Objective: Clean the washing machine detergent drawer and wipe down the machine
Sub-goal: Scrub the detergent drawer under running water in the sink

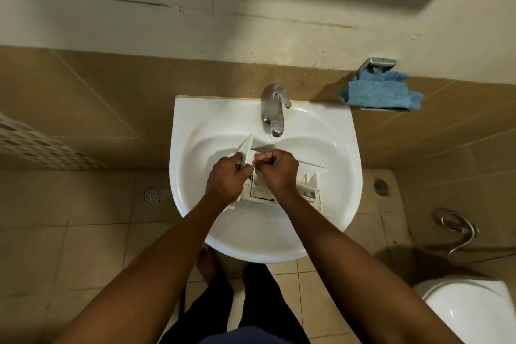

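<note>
The white detergent drawer (308, 190) lies in the white sink basin (329, 232), with dark grime in its compartments. My left hand (227, 179) grips the drawer's left end by its raised front panel. My right hand (279, 173) is closed in a fist over the drawer's middle compartment, holding something small that I cannot make out. The chrome tap (275, 110) stands behind the drawer; a thin stream of water seems to fall from its spout.
A blue cloth (381, 92) rests on a small metal wall shelf to the right of the sink. A white toilet (469, 313) and a spray hose (458, 229) are at the lower right. Floor drains sit on both sides of the sink.
</note>
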A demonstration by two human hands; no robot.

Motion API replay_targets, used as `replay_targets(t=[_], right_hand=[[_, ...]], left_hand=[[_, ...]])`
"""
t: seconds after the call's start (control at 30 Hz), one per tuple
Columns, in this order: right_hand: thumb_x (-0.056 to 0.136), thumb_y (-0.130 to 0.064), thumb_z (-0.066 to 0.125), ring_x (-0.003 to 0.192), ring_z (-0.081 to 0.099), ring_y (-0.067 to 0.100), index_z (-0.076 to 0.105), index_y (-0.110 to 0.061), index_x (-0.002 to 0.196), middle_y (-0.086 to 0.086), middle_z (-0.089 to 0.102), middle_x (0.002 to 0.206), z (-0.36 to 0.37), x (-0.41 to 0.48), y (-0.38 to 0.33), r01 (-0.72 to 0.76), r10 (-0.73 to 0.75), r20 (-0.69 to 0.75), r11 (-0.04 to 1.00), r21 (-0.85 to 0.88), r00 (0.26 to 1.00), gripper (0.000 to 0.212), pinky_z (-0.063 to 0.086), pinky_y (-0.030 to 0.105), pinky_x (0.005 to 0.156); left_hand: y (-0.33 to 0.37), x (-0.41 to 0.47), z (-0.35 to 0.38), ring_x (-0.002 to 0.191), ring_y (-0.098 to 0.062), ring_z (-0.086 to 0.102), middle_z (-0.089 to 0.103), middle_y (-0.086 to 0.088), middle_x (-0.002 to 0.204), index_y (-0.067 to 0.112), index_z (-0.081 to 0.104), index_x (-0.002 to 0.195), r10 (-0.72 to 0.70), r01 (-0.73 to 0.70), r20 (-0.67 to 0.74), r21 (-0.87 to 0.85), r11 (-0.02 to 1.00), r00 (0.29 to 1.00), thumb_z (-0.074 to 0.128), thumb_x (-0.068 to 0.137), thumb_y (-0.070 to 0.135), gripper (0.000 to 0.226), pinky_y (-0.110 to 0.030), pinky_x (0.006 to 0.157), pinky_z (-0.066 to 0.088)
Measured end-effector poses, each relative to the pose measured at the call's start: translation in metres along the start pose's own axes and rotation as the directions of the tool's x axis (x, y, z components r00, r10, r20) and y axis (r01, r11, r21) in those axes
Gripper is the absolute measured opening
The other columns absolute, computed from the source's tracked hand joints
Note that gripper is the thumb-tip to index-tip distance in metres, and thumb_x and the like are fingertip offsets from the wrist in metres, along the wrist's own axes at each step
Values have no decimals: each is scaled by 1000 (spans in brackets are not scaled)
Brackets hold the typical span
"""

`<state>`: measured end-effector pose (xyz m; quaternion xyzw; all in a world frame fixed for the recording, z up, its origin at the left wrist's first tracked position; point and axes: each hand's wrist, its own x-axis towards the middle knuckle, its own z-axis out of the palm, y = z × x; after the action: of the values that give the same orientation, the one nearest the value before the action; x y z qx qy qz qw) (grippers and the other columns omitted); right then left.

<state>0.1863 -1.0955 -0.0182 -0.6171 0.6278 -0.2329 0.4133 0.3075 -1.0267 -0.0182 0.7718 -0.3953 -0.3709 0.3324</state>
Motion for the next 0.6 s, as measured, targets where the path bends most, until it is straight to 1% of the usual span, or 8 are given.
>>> replay_targets(t=[0.1,0.13,0.2,0.27,0.33,0.43,0.5,0.6], right_hand=[[78,1,78,72,66,3,81,-11,83,-1,78,83,5,11,-8,26,-27,-62,1000,-4,998,13,43,2,71],[77,1,78,71,66,3,80,-10,82,-1,78,83,5,7,-7,54,-55,-61,998,-20,997,13,43,1,71],[75,0,81,68,64,-6,80,-11,79,-4,77,81,2,-7,2,90,-92,-39,994,-58,995,12,41,-1,71],[74,-1,83,66,62,-12,80,-13,78,-7,76,79,0,-16,8,108,-110,-15,991,-80,994,13,40,0,70],[76,-1,82,65,61,-11,80,-12,82,-3,77,81,2,-6,4,57,-57,-4,997,-44,998,13,42,3,69],[79,2,81,57,61,-12,79,-9,84,1,77,83,7,13,-9,-59,61,-37,996,67,997,12,41,-1,58],[79,1,81,61,62,-10,79,-10,83,-1,76,82,6,10,-8,-9,10,-47,1000,21,999,12,41,-1,63],[76,-3,83,69,61,-8,79,-12,81,-5,76,81,-2,-12,7,71,-72,-5,995,-74,997,11,41,1,71]], left_hand=[[2,-1,-1,82,-30,62,64,-10,82,9,70,113,-10,10,-1,6,1000,1000,51,79,44,53,-40,77,50],[2,-1,-1,81,-30,61,63,-9,80,9,69,112,-14,14,4,10,1000,1000,51,79,44,51,-40,75,49],[1,-2,-1,81,-30,61,60,-4,77,11,69,111,-17,16,10,9,1000,1000,54,83,42,45,-37,71,46],[0,-2,-1,82,-28,60,57,0,78,13,69,114,-6,6,9,24,1000,1000,58,89,39,37,-32,70,41],[1,-2,-2,84,-27,60,61,-5,84,11,69,120,-15,15,8,27,1000,1000,59,89,39,42,-34,73,45],[5,-3,-4,85,-33,62,65,-15,84,4,68,116,-12,12,2,6,1000,1000,51,79,43,56,-44,79,53],[6,-4,-4,84,-34,63,66,-16,83,2,68,115,-7,7,2,2,1000,1000,50,79,43,57,-44,79,52],[5,-3,-2,84,-34,63,66,-15,85,2,68,114,3,-3,-3,7,1000,1000,50,80,44,56,-42,77,51]])
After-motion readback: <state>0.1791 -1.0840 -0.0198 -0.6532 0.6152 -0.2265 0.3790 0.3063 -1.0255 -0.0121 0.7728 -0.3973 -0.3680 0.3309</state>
